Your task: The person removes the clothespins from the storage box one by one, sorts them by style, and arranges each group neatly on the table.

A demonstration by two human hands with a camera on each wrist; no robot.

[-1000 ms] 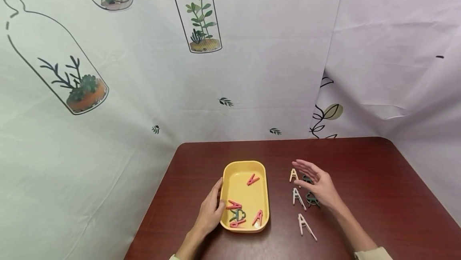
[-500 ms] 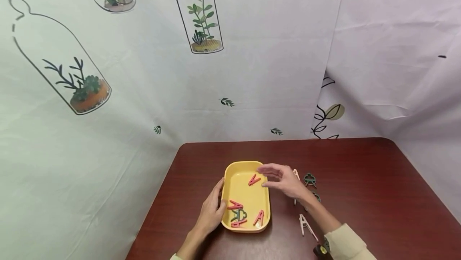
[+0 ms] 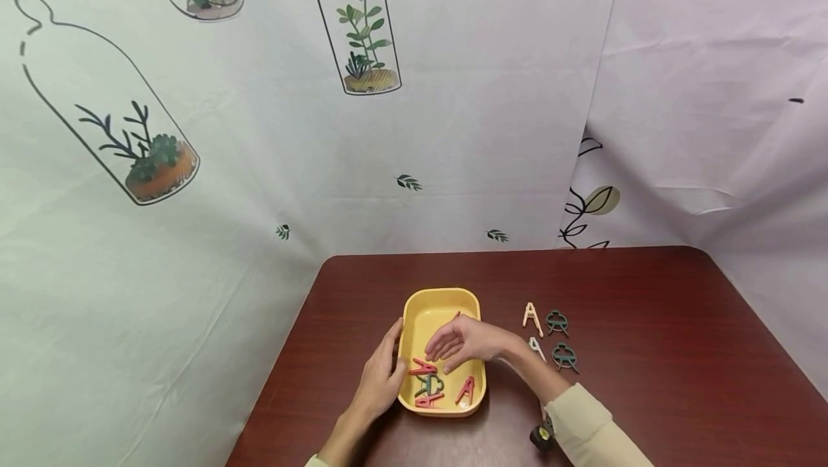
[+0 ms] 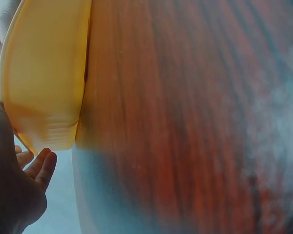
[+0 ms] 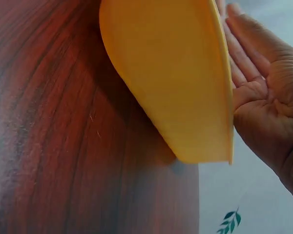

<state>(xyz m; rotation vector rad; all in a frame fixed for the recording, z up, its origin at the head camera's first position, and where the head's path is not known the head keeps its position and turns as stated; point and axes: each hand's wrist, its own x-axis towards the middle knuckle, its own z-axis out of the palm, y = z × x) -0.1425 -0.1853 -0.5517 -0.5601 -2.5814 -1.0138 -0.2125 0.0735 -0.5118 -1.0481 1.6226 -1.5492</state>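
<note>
In the head view a yellow tray [image 3: 442,296] lies on the table, my left hand [image 3: 378,375] holding its left side with the thumb at the rim. That hand [image 4: 19,180] is also at the tray wall in the left wrist view. Over the tray's middle hangs my right hand [image 3: 468,341], fingers loosely bent with nothing seen in them. Inside lie several red clothespins [image 3: 466,390] and a green clip [image 3: 429,385]. The right hand mostly covers another red clothespin [image 3: 457,315]. In the right wrist view the palm of this hand [image 5: 268,92] shows beyond the tray wall.
Right of the tray lie a cream clothespin [image 3: 532,317], a white clothespin [image 3: 537,347] and two green round-headed clips [image 3: 564,356]. The right forearm mostly hides a further pale clothespin. A patterned white cloth [image 3: 453,129] hangs behind the dark red table [image 3: 647,323].
My right hand has moved left from above the loose clips to over the tray, then nearer and lower across it. The left hand and the tray have stayed in place.
</note>
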